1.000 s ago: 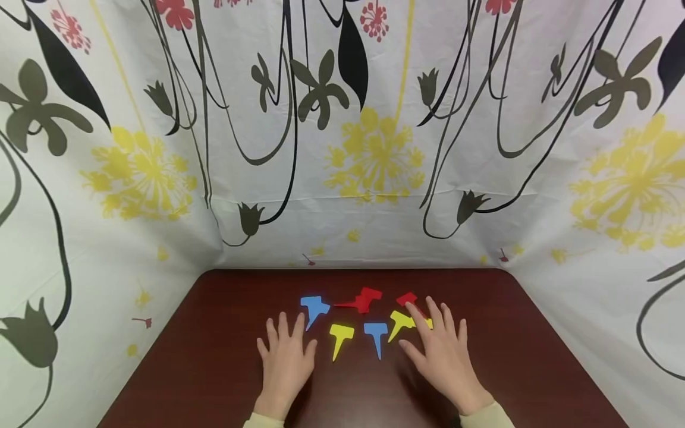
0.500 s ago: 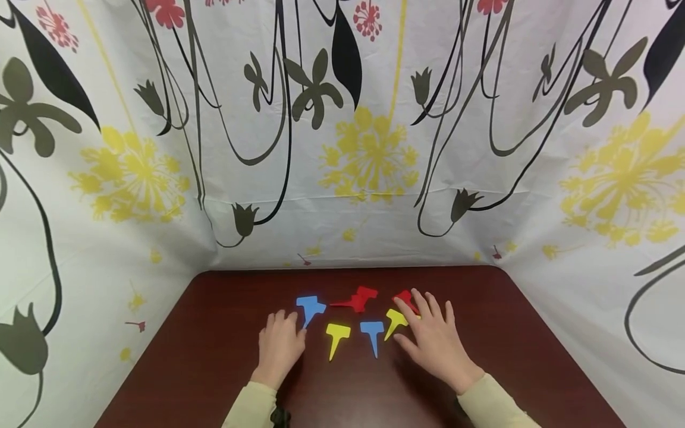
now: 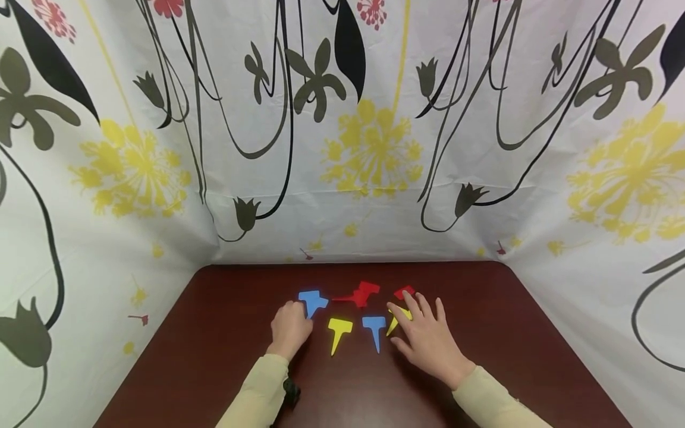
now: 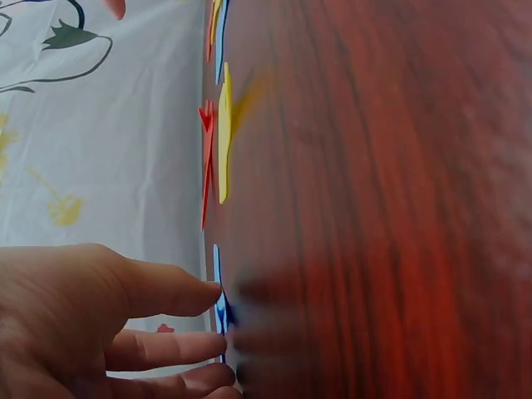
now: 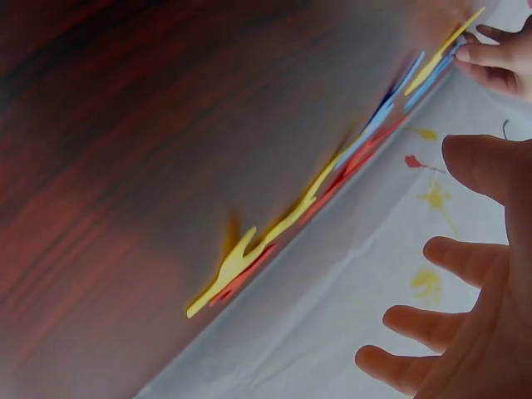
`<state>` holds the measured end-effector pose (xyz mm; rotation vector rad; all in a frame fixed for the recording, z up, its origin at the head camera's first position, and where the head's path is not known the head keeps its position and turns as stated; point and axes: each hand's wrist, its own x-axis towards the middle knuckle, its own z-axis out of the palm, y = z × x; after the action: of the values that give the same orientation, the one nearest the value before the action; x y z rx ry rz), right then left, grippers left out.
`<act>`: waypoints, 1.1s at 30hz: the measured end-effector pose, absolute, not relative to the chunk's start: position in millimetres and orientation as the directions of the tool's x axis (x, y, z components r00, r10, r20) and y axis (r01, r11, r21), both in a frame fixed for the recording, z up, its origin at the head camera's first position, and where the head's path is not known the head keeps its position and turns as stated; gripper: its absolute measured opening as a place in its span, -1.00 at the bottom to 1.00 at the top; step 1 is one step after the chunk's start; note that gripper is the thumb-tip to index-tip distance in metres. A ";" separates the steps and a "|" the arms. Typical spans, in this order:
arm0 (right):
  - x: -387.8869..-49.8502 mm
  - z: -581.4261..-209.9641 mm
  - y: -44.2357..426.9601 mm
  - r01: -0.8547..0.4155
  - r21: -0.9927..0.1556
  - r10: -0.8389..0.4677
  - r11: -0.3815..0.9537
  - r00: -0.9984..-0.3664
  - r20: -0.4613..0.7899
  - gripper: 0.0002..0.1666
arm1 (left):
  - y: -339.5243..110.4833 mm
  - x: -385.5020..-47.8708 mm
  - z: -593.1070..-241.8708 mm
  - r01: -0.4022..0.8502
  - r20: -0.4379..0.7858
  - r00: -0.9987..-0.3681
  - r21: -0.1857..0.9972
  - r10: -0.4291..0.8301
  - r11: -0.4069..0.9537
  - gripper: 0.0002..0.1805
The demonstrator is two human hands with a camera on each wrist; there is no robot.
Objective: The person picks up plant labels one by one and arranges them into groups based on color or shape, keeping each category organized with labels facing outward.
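Observation:
Several T-shaped plant labels lie flat on the table. Two overlapping blue plant labels [image 3: 313, 300] are at the left, and my left hand [image 3: 291, 330] reaches the lower end of their stem. In the left wrist view its thumb and fingertips, bent down and apart, meet the blue labels [image 4: 217, 262]. My right hand [image 3: 432, 345] hovers palm down with fingers spread, above a yellow plant label [image 3: 393, 326] and a red one [image 3: 404, 292] that it partly hides. Between the hands lie a yellow label [image 3: 339, 331], a blue label [image 3: 374, 323] and overlapping red labels [image 3: 365, 293].
A dark reddish-brown table [image 3: 342, 392] with rounded far corners carries the labels. White flower-patterned cloth [image 3: 299, 178] hangs along its back and both sides. A dark wrist-worn device [image 3: 291, 392] shows under the left cuff.
My left hand has moved forward and right to the blue labels, its spread fingers bending down. My right hand has shifted slightly left, fingers still spread. The labels lie as before.

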<state>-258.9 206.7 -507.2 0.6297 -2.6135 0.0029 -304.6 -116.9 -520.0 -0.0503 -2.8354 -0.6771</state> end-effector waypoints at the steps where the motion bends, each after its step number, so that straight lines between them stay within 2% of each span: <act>1: -259.5 -508.6 206.1 -0.435 0.101 -0.434 0.895 -0.793 0.427 -0.14 | -115.9 -306.0 -520.6 0.074 0.220 -0.975 0.439 -0.027 0.896 -0.60; 5: -260.3 -511.5 206.1 -0.443 0.100 -0.440 0.891 -0.786 0.435 -0.14 | -110.7 -310.7 -522.6 0.067 0.223 -0.974 0.423 -0.032 0.904 -0.79; 8: -259.1 -513.1 206.9 -0.445 0.104 -0.444 0.890 -0.789 0.425 -0.15 | -108.0 -313.7 -524.5 0.078 0.236 -0.971 0.417 -0.025 0.905 -0.83; 18: -259.5 -514.3 207.3 -0.449 0.106 -0.453 0.887 -0.806 0.381 -0.14 | -113.9 -317.9 -525.1 0.085 0.224 -0.975 0.409 -0.009 0.908 -0.65; 23: -261.8 -514.0 205.3 -0.472 0.038 -0.450 0.881 -0.809 0.378 -0.15 | -121.4 -311.5 -515.9 0.057 0.179 -0.983 0.436 -0.025 0.898 -0.62; 33: -266.6 -514.1 198.6 -0.514 -0.048 -0.471 0.856 -0.816 0.335 -0.18 | -131.8 -295.8 -501.8 0.098 0.172 -0.985 0.474 0.017 0.875 -0.57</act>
<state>-266.6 198.6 -514.1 0.7417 -2.7185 0.1957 -295.8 -131.8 -501.8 -0.0896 -2.8834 -0.7418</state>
